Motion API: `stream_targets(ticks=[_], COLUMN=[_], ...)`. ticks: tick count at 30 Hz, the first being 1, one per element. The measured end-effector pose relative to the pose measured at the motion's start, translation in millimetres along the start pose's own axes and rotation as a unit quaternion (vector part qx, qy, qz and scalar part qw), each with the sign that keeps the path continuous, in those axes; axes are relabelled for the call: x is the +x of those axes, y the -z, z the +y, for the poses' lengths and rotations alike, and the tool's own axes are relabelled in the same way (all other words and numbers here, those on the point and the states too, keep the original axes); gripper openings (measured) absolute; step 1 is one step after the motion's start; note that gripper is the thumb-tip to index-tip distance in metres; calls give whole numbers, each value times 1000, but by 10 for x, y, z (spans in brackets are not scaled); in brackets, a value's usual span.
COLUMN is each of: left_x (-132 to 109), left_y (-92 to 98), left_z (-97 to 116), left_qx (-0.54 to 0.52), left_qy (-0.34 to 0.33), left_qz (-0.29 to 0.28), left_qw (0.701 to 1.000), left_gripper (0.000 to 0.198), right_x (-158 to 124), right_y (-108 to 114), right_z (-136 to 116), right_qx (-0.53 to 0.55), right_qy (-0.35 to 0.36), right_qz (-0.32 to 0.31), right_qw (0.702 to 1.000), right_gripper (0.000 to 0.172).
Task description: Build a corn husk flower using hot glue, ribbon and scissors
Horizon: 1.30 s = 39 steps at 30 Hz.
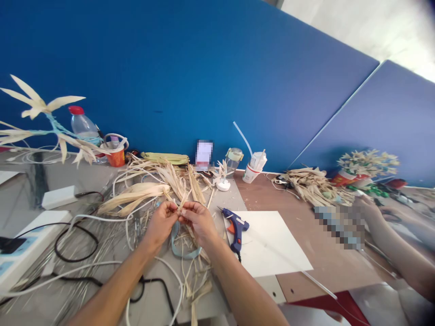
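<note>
My left hand [162, 222] and my right hand [200, 222] meet over the near middle of the table, fingertips pinched together. Between them is a narrow strip of dried corn husk [184, 201], its lower end hidden by the fingers. Just beyond lies a loose heap of pale dried corn husks [134, 198]. A light-blue band [186, 254] loops below my hands, and thin husk scraps trail toward the table edge. To the right of my right hand, a blue glue gun [237, 228] with an orange trigger rests partly on a white sheet [275, 244].
At left are a power strip [41, 240], tangled cables, thin wires and a husk flower [42, 106]. A bottle [81, 124], an orange cup [116, 157], a phone [204, 154] and a paper cup [252, 174] stand along the blue partition [190, 68]. Another person's hand [369, 213] works at right.
</note>
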<state>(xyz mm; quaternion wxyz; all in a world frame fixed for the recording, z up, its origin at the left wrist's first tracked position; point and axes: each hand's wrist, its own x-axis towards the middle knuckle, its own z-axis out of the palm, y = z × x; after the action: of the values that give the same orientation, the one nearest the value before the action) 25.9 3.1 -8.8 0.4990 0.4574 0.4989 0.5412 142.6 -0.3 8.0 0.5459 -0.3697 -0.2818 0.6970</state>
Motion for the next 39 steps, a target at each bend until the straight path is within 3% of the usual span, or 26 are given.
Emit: stream_targets(ticks=[9,14,25,32,39], left_x=[-38,-66,-44,-5,1], left_y=[-44,-35,15,12,44], left_z=[72,97,115,82,77], left_qx=[-31,-99,-213,-143,11], left_qy=[16,27,120,67,-49], left_qz=[-46,-46,-102,-49,-8], left_qw=[998,994,964,986,999], left_gripper=[21,19,20,17,9], right_x=[27,15,-19,-69,-144], right_y=[-8,-30,-37,-94,-93], right_z=[5,-24,-33,-35,-66], right_qx=[-23,-37,-35,-34,-2], right_qy=[14,39,43,54,63], right_qz=[26,31,20,54,39], right_qw=[999,998,998,996,997], right_gripper=[18,17,18,17,14])
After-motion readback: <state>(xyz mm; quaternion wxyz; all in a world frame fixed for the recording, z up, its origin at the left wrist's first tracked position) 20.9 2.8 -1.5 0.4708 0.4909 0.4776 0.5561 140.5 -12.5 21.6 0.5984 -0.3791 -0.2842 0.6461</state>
